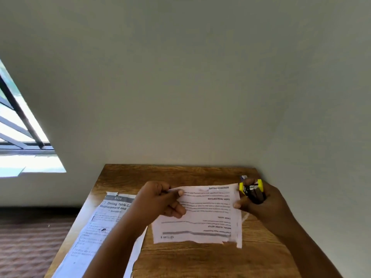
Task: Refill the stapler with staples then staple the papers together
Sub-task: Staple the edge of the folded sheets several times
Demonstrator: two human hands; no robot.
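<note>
A stack of printed papers (204, 215) is lifted off the wooden table, text upside down to me. My left hand (158, 199) pinches the stack's upper left corner between thumb and fingers. My right hand (263, 205) grips a yellow and black stapler (252, 190) at the stack's upper right corner, with the paper's corner reaching into the stapler's mouth. My right thumb rests on the sheet's right edge. Whether the stapler's jaws are pressed together I cannot tell.
A second printed sheet (100, 227) headed "Dining Table" lies on the table (180, 261) at the left, partly under my left forearm. A small blue and white object (244, 177) sits just behind the stapler near the wall. A window (18, 137) is at far left.
</note>
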